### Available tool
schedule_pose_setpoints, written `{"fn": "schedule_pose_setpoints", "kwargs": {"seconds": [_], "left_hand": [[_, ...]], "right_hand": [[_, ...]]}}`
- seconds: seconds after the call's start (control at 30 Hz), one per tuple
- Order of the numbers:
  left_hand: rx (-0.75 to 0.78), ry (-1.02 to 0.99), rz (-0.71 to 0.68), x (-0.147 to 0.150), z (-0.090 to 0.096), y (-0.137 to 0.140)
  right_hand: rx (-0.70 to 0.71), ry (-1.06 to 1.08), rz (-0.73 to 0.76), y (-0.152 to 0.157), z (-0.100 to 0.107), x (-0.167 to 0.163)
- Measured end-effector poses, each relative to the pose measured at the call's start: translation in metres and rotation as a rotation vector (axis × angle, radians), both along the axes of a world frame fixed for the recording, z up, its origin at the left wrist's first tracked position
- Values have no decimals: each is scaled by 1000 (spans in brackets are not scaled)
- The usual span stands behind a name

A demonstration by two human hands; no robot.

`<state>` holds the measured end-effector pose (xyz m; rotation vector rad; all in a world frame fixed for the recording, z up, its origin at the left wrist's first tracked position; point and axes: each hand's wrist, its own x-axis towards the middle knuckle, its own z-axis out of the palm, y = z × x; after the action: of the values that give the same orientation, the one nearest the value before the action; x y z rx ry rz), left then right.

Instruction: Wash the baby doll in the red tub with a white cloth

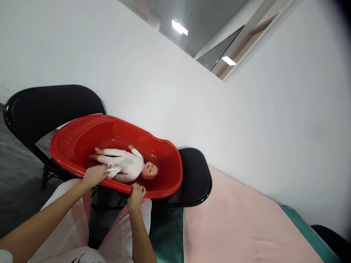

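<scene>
A baby doll with a white cloth body lies on its back inside a red baby bathtub, head toward the right end. My left hand rests over the near rim, its fingers closed on a small white cloth beside the doll's legs. Farther right, my right hand grips the tub's near rim, with its fingers curled over the edge. A grey patch shows on the doll's belly. The underside of the doll is hidden.
Black folding chairs hold up the tub against a white wall. To the right lies a pink sheet over green fabric. A window opening is set high in the wall. My knees are just below the tub.
</scene>
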<state>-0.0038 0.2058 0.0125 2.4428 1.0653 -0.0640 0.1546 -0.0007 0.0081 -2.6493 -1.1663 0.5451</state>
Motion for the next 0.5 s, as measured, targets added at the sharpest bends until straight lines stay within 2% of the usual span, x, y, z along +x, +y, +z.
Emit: {"fn": "schedule_pose_setpoints", "kwargs": {"seconds": [0.2,0.5], "left_hand": [[1,-11,39,4,-6,-10],[-17,7,-28,4,3,-27]], "right_hand": [[61,-5,2,-9,-6,9],[89,-1,10,-20,-5,19]]}}
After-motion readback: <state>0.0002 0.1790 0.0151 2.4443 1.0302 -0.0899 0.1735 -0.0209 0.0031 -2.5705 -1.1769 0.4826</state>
